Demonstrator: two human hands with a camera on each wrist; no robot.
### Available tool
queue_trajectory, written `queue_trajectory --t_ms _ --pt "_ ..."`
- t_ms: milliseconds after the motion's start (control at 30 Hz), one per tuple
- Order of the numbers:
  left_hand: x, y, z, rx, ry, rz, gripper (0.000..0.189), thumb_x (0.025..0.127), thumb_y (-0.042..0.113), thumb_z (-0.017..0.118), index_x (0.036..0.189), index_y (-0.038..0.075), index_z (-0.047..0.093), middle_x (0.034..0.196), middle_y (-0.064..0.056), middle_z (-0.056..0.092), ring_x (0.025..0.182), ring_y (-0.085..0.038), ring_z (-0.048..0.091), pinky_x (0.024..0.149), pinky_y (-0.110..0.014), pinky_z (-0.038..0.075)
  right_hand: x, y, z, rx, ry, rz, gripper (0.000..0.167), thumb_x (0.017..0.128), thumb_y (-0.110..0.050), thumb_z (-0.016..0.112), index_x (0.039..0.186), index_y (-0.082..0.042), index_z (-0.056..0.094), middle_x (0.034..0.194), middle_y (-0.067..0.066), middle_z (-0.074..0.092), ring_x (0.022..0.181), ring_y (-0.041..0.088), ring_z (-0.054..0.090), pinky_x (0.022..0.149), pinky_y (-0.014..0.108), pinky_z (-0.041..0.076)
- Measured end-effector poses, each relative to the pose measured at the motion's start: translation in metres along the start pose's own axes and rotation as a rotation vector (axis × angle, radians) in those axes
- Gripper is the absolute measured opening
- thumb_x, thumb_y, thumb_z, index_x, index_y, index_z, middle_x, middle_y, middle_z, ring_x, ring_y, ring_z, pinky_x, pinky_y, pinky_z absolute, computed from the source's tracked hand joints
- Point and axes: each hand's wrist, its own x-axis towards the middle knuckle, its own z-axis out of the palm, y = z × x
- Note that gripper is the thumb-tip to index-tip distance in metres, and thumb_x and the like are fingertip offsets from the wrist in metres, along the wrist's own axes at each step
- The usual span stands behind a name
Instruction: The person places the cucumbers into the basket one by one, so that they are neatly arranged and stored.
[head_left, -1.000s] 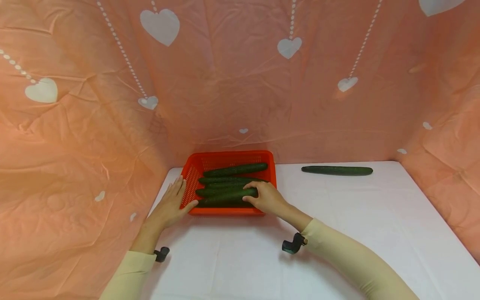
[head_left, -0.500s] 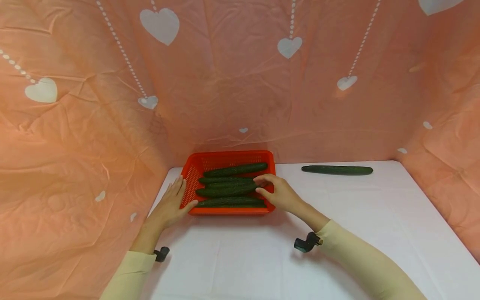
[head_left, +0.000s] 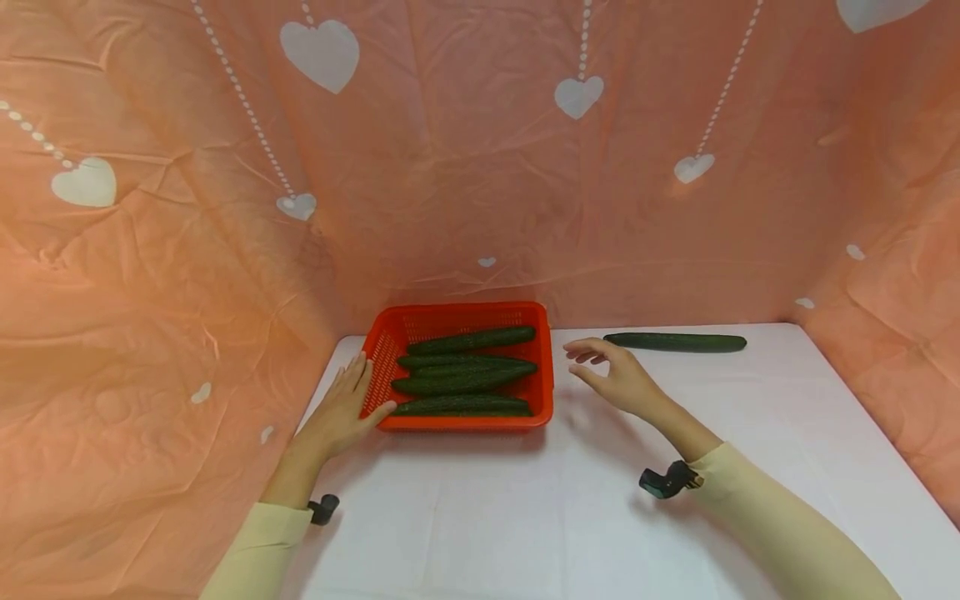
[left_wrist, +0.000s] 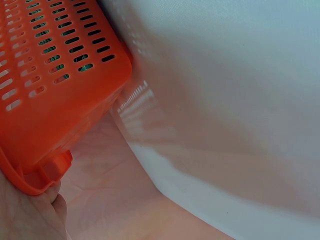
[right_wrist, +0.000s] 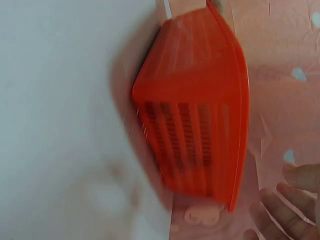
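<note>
A red plastic basket [head_left: 465,422] stands at the back left of the table, with several dark green cucumbers [head_left: 471,340] lying side by side in it. My left hand [head_left: 341,412] rests on the basket's left rim, fingers straight and thumb spread along the near corner. To the right of the basket, my right hand [head_left: 618,379] hovers above the table with loosely bent fingers and nothing in them. One more cucumber [head_left: 675,342] lies on the table just beyond that hand. The right wrist view catches my right fingers [right_wrist: 287,210] apart from the basket's slotted side.
A white cloth [head_left: 480,517] covers the table. Behind and at the sides hangs a peach sheet [head_left: 480,192] printed with white hearts. The basket and the lone cucumber both lie close to the back edge.
My right hand has let go of a cucumber in the basket and moved right, out over the table. That cucumber now lies among the others. The left hand has stayed put.
</note>
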Motion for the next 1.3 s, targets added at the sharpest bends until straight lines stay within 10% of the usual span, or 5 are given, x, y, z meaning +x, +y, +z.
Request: queue_trajectory --t_ms 500,867,1300 --pt "0.000 -0.003 0.002 0.020 0.010 0.019 0.102 0.106 0.064 0.052 0.167 -0.008 0.015 0.179 -0.024 0.002 0.164 -0.049 0.006 0.133 -0.059 0.006 -0.027 0.055 -0.068 -0.162 0.084 0.052 0.039 0.099 -0.007 0.078 0.135 0.001 0.069 0.126 0.020 0.074 0.115 0.040 0.070 0.098 0.044 0.055" --pt "0.000 -0.003 0.002 0.006 0.007 0.007 0.102 0.106 0.063 0.053 0.167 -0.008 0.014 0.179 -0.024 0.000 0.163 -0.050 0.004 0.133 -0.061 0.006 -0.037 0.089 -0.111 -0.214 0.081 0.190 0.048 0.102 -0.018 0.077 0.142 0.005 0.062 0.142 0.034 0.061 0.129 0.057 0.054 0.106 0.075 0.043" --pt "-0.001 -0.002 0.001 0.022 0.000 0.010 0.101 0.107 0.063 0.052 0.168 -0.008 0.013 0.179 -0.023 0.000 0.164 -0.048 0.005 0.133 -0.060 0.005 -0.033 0.127 -0.140 -0.278 -0.021 0.373 0.064 0.106 -0.038 0.070 0.153 0.002 0.051 0.159 0.039 0.040 0.148 0.064 0.031 0.115 0.082 0.026"
